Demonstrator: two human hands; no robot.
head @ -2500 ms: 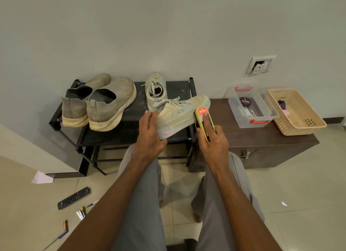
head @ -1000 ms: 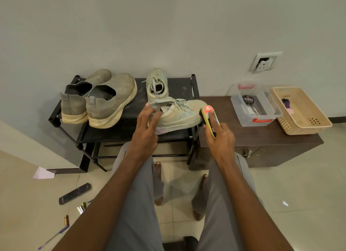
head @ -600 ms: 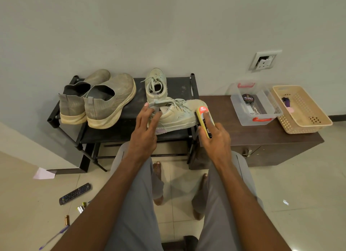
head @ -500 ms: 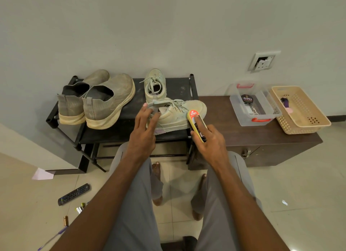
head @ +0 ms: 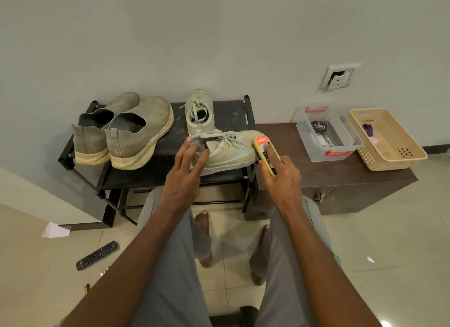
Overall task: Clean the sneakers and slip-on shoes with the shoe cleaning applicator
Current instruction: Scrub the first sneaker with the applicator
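A pale green lace-up sneaker (head: pixel 233 151) lies sideways at the front right of the black shoe rack (head: pixel 151 178). My left hand (head: pixel 186 170) holds it at the heel, fingers around the collar. My right hand (head: pixel 280 173) grips the yellow shoe cleaning applicator (head: pixel 264 153), whose orange-labelled end touches the sneaker's toe. The second sneaker (head: pixel 199 112) stands behind it, toe toward the wall. Two grey slip-on shoes (head: pixel 136 131) with cream soles sit on the rack's left half.
A dark wooden cabinet (head: pixel 341 180) to the right carries a clear box (head: pixel 328 136) with a polish tin and a beige basket (head: pixel 387 141). On the floor at left lie a remote (head: pixel 96 255), paper and small items. My knees and bare feet are below.
The sneaker has been lowered and turned flatter onto the rack. My right hand has slid the applicator back and forth along the toe end, now at the toe tip.
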